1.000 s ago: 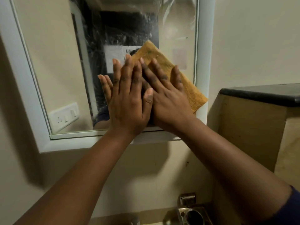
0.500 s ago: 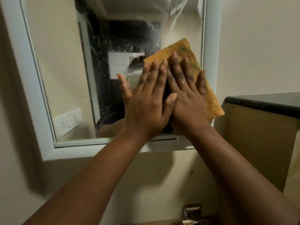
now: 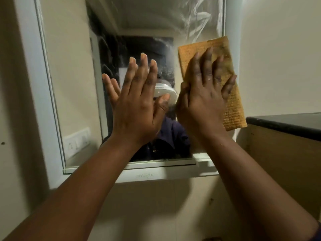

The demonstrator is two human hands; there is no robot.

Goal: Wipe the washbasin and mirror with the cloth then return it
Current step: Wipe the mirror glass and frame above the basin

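A white-framed mirror (image 3: 73, 70) hangs on the wall in front of me. A folded orange cloth (image 3: 233, 108) lies flat against the mirror's right edge. My right hand (image 3: 203, 98) presses it there with spread, straight fingers. My left hand (image 3: 137, 105) is flat and open just left of the cloth, fingers straight, over the glass; whether it touches the glass is unclear. Streaky smears show on the upper right of the glass. The washbasin is out of view.
A dark countertop (image 3: 286, 122) on a tan cabinet (image 3: 284, 164) juts out at the right, close to the cloth. A switch plate (image 3: 76, 142) appears as a reflection in the lower left of the mirror. Beige wall (image 3: 278, 58) surrounds the frame.
Both hands have slid the cloth rightward and up to the mirror's right edge. My left hand has come off the cloth and now sits apart from my right hand.
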